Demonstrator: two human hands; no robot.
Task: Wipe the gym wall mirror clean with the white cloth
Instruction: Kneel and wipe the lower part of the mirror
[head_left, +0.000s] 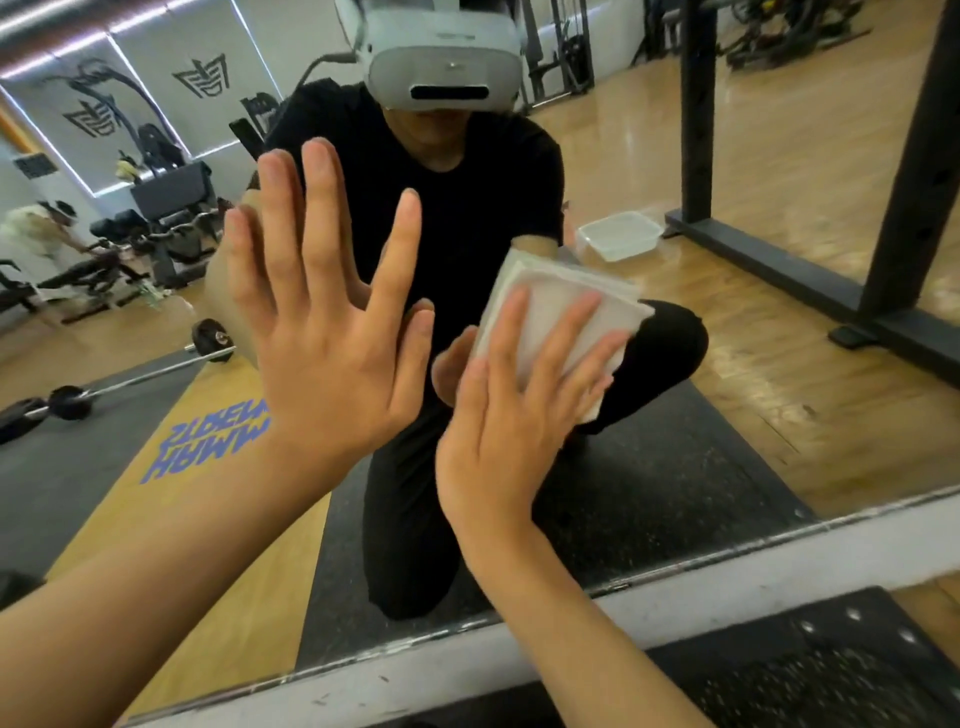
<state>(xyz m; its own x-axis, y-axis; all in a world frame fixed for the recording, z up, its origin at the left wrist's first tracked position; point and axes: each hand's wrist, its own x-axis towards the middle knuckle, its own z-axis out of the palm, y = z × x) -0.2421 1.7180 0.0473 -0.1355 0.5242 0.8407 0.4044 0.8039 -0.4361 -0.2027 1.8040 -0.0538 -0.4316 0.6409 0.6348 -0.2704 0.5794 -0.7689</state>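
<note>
The wall mirror (779, 171) fills most of the view, its white lower frame running across the bottom. My left hand (327, 332) lies flat against the glass with fingers spread and straight. To its right, my right hand (514, 405) presses a folded white cloth (558, 301) onto the mirror with straight fingers laid over it. The cloth's upper edge and right corner stick out beyond my fingertips. The glass reflects me kneeling in black clothes with a headset.
Reflected in the mirror are a clear plastic tub (621, 234) on the wooden floor, a black rack frame (810, 270) at right, a barbell (130, 379) at left and another person by gym machines. A black rubber mat (810, 670) lies below the mirror frame.
</note>
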